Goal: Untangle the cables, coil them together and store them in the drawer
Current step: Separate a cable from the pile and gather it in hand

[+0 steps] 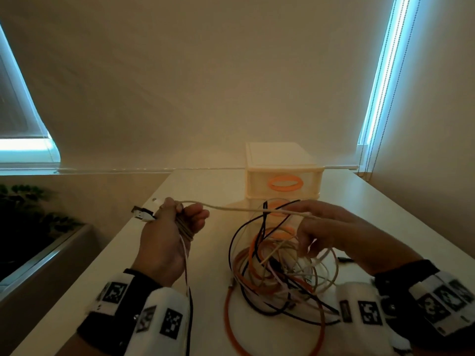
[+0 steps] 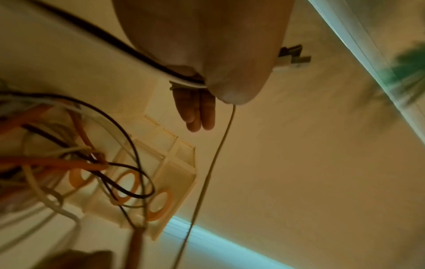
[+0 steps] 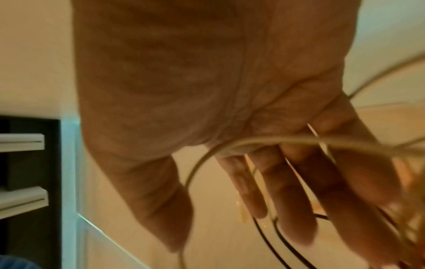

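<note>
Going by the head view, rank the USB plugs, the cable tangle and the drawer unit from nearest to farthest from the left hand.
1. USB plugs: sticking out of the left hand, on its left.
2. Cable tangle: on the table, to its right.
3. Drawer unit: at the table's back, beyond the tangle.

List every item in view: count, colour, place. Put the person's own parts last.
beige cable: one, stretched between both hands
cable tangle: one pile, orange, black, beige and white strands, on the table near the right hand
drawer unit: one, cream with orange handles, at the table's far edge
table: one, pale
plant: one, dark green, far left
left hand: grips coiled cable and plug ends
right hand: fingers extended, beige cable across them
</note>
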